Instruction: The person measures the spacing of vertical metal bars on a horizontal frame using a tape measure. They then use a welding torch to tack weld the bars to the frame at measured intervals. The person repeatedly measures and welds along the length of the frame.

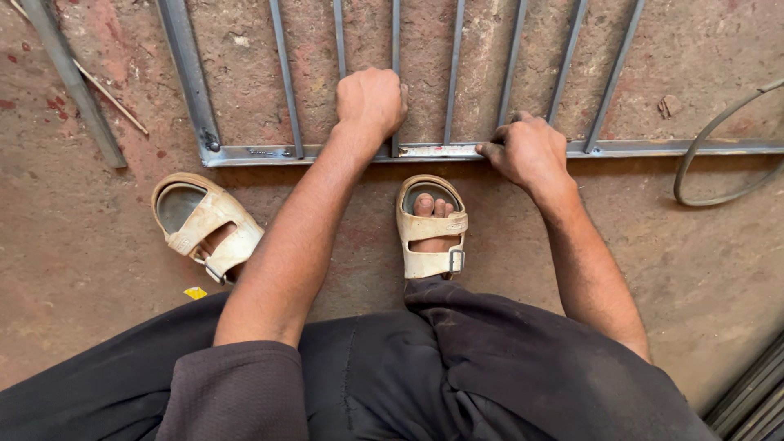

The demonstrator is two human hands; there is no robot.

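Note:
A grey metal grille frame (245,153) lies flat on the reddish concrete floor, with several thin upright bars running away from its near rail. My left hand (371,100) is closed in a fist around one of the middle bars (395,33), just above the rail. My right hand (529,151) rests on the near rail a little to the right, fingers curled over its edge beside another bar. Below the rail are my feet in cream sandals, the left sandal (206,224) and the right sandal (431,229).
A loose grey metal strip (73,82) lies at the far left with a thin rod (110,96) beside it. A curved cable (719,155) loops at the right. Dark metal sections (755,392) lie at the bottom right. A small yellow scrap (195,292) sits near the left sandal.

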